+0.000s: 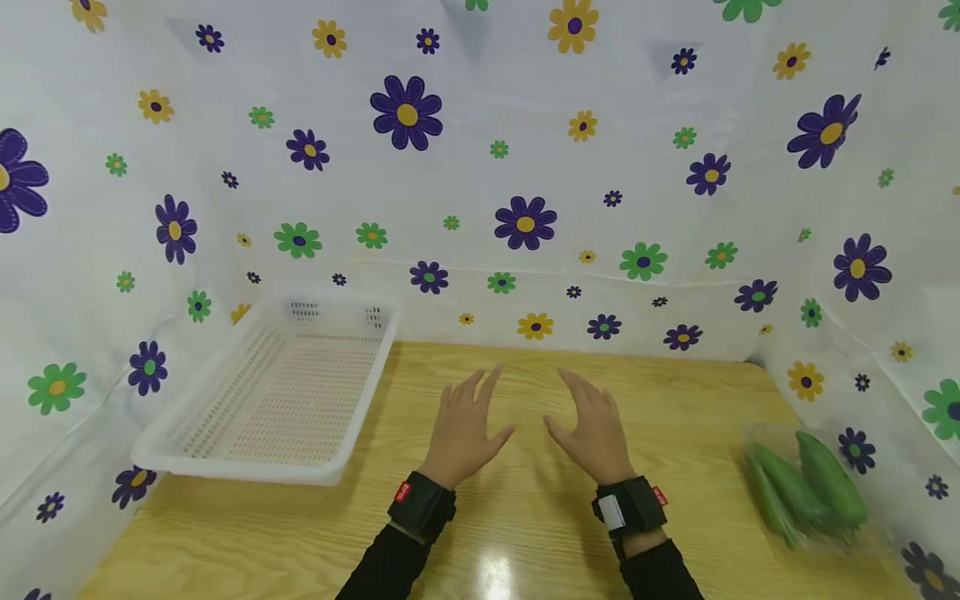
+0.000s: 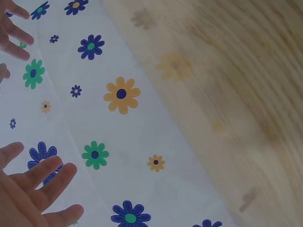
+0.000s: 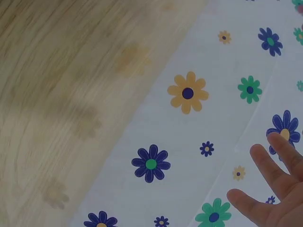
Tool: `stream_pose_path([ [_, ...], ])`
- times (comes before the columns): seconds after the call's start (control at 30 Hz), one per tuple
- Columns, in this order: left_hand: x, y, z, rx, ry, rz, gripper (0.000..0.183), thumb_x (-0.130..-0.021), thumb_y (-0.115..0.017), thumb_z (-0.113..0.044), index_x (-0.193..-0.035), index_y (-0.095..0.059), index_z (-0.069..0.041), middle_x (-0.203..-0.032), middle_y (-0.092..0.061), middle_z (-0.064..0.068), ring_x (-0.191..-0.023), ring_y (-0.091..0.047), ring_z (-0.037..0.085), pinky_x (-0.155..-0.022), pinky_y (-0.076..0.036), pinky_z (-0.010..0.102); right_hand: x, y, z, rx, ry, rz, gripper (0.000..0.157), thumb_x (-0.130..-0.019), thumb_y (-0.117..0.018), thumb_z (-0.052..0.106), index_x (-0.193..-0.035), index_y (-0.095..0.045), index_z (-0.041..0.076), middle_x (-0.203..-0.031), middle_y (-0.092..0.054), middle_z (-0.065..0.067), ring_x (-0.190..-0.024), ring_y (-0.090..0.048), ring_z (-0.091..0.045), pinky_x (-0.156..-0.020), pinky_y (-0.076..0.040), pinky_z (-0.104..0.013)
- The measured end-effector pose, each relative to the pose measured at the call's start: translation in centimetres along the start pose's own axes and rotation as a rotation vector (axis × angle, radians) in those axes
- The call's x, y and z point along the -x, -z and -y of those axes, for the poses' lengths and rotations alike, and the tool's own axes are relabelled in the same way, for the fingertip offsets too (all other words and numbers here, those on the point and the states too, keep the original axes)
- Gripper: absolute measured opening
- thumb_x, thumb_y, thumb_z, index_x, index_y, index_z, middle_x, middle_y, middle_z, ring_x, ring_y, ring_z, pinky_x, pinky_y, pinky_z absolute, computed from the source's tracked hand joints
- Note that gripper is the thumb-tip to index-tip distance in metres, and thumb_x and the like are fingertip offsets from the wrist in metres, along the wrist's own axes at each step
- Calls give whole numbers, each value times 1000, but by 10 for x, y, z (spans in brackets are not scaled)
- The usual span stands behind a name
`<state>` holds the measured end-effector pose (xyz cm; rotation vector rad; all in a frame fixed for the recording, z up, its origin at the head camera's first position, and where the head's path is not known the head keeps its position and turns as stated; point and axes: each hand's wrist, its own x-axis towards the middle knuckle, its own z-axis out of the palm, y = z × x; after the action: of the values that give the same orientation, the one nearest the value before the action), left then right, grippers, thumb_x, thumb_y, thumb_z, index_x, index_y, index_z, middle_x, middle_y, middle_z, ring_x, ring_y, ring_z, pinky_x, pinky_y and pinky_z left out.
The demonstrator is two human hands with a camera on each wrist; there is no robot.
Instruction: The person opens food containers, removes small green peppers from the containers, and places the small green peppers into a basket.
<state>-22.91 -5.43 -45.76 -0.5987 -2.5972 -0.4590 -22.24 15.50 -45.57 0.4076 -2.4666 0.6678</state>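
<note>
Both hands hover over the middle of the wooden table, apart from each other, palms turned inward. The left hand [image 1: 461, 433] has its fingers spread and holds nothing. Opposite it, the right hand [image 1: 594, 429] has loosely bent fingers and is likewise bare. To the left of the hands stands a white perforated plastic basket [image 1: 348, 442] with nothing in it. On the far right lies a clear plastic bag [image 1: 757, 437] with several long green vegetables [image 1: 806, 483] inside. In the wrist views, spread fingers [image 2: 45, 177] and fingers [image 3: 270, 170] show against the flowered cloth.
A white cloth [image 1: 465, 167] printed with purple, yellow and green flowers walls in the table [image 1: 480, 533] at the back and both sides. The basket takes up the table's back left. Black bands [image 1: 423, 504] sit on both wrists.
</note>
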Motion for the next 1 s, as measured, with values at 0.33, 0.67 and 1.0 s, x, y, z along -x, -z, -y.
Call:
stream_pose_path([
  [0.33, 24, 21, -3, 2, -150, 105, 62, -84, -70, -33, -138, -45, -14, -133, -52, 15, -119, -53, 30, -106, -38, 46, 40, 77, -48, 160, -9, -19, 71, -69, -81, 11, -131, -49, -1, -120, -59, -25, -107, -57, -41, -89, -42, -59],
  [0.67, 24, 21, -13, 69, -242, 195, 52, -87, -67, -28, -134, -49, -14, -133, -51, 13, -115, -55, 28, -99, -46, 41, 99, 155, -113, 430, -459, 219, 63, -75, -72, 17, -127, -43, -6, -121, -41, -40, -109, -39, -56, -84, -32, -72],
  [1.0, 24, 22, -18, 67, -313, 219, 48, -87, -67, -27, -132, -52, -16, -131, -52, 8, -110, -57, 20, -95, -47, 35, 120, 154, -147, 439, -597, 369, 74, -77, -71, 27, -134, -34, -4, -128, -33, -41, -117, -28, -57, -91, -22, -77],
])
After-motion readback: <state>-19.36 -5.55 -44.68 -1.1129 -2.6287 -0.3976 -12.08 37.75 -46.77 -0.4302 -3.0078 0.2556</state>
